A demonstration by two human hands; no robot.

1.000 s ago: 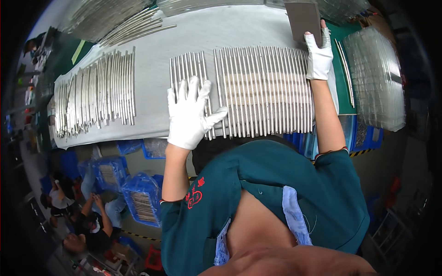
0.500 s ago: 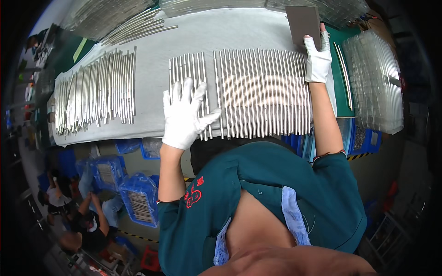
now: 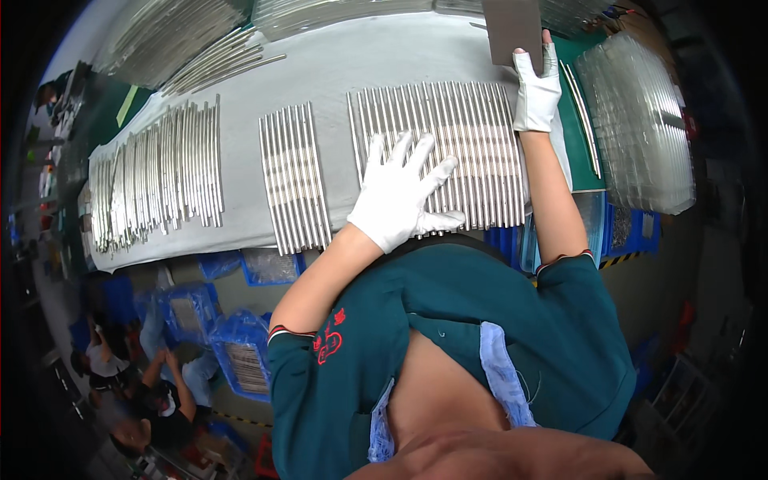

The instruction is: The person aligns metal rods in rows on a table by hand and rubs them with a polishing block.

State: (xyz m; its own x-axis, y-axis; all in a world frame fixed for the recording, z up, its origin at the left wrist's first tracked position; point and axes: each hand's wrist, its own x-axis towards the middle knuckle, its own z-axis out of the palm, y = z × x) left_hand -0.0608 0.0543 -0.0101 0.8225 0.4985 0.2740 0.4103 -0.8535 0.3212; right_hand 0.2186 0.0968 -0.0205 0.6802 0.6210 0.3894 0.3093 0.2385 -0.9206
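Observation:
My left hand (image 3: 400, 196), in a white glove, lies flat with its fingers spread over the left part of a wide row of thin metal rods (image 3: 480, 152). The rods lie side by side, pointing away from me. In my right hand (image 3: 536, 100), gloved in white with bare fingertips showing, is the lower edge of a flat dark grey-brown board (image 3: 514, 32), held beyond the row's far right corner. A narrower group of the same metal rods (image 3: 294, 180) lies to the left, apart from the wide row.
A third, uneven batch of rods (image 3: 164, 164) covers the left of the grey cloth (image 3: 336, 68). Loose rods (image 3: 220, 62) lie slanted behind it. Clear plastic trays (image 3: 636, 124) are stacked at the right. Blue crates (image 3: 240, 356) and another person (image 3: 164, 400) are at lower left.
My left hand has moved right, off the narrower group and onto the wide row. The narrower group now sits farther from the wide row. My right hand still holds the board.

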